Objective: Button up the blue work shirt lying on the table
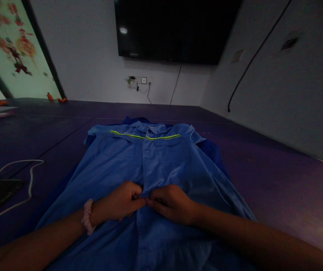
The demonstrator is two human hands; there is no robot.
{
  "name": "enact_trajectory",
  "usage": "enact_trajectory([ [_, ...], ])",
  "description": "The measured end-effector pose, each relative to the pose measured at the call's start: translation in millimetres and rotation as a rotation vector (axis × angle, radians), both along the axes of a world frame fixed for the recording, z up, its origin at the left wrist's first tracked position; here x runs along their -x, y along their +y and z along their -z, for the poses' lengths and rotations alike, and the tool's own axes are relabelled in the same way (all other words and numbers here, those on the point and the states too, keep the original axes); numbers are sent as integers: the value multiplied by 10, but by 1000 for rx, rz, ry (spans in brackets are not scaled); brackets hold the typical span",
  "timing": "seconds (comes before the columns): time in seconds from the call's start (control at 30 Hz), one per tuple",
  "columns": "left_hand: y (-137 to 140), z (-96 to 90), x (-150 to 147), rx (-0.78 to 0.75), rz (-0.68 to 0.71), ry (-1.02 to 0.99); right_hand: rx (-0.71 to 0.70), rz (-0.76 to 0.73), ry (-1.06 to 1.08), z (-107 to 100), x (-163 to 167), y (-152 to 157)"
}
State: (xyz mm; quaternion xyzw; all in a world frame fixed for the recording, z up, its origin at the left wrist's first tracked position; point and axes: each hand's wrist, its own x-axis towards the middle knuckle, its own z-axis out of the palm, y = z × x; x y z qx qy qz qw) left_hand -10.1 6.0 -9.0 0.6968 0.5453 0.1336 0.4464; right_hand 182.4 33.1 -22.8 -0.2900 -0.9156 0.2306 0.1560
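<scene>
My left hand (pixel 126 200) and right hand (pixel 172 203) meet, fingers pinched narrow on the placket (pixel 147 171) of the blue shirt (pixel 122 165), which lies front-up beneath and beyond them. I judge spreading done, placket work unfinished; fastening at my fingertips I cannot confirm.

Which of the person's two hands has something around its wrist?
The left hand: a pinkish band circles its wrist. The right hand, also on the blue shirt, has a bare wrist.
</scene>
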Motion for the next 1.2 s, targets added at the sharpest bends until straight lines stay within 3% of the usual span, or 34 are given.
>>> enact_trajectory([
  [0.3,44,-21,71,258,106,-151,0,-3,-1,9,-9,12],
  [0.67,-44,-189,52,486,472,-59,-10,6,-38,-13,5,11],
  [0.9,-102,-189,22,577,505,-67,-12,3,-46,-19,5,9],
  [1.0,-129,-173,-8,618,451,-70,-31,9,-62,-16,7,6],
  [1.2,-121,-163,-35,612,465,-59,-41,4,-32,-5,-2,17],
])
